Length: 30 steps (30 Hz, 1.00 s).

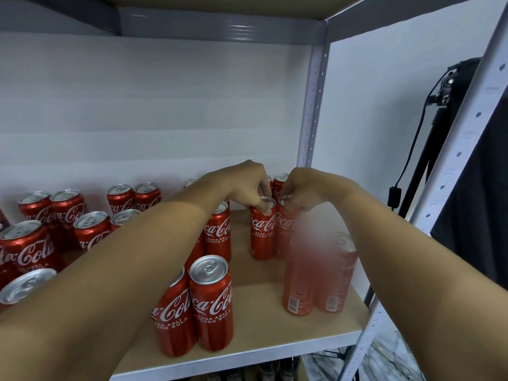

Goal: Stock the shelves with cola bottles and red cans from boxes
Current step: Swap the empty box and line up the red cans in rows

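Each hand pinches the rim of a slim Coca-Cola can, left hand point(247, 185) on one can point(262, 232), right hand point(305, 192) on its touching neighbour point(286, 229), both standing on the shelf point(275, 334); a careless release could topple them into the cans just behind.

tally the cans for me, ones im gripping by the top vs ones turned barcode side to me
Gripped cans: 2 (left can in the left hand, right can in the right hand)
Barcode-facing cans: 2 (blurred can, outer can)
Total: 4
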Each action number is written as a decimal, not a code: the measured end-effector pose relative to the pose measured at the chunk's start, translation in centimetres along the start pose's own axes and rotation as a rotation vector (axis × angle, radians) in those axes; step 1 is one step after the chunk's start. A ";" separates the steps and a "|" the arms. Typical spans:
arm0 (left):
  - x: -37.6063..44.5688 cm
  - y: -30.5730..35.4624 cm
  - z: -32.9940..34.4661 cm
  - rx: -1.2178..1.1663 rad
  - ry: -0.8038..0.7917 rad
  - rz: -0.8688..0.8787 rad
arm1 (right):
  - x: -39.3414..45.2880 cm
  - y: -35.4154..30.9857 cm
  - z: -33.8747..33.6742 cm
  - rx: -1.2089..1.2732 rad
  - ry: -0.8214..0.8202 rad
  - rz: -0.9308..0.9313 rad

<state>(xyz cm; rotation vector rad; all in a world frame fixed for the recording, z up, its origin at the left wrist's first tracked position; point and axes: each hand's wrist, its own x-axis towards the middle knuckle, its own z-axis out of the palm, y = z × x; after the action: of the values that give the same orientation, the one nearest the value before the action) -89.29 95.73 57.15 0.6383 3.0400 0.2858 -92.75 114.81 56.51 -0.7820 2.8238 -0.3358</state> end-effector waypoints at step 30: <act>2.1 0.4 0.1 -0.047 -0.069 0.014 | -1.2 -0.4 -0.4 0.181 -0.001 0.154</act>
<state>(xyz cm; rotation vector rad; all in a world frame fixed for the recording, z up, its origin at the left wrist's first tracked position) -91.04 96.91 57.16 0.6528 2.9553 0.3277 -91.66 115.20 57.17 -0.5249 2.7808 -0.5555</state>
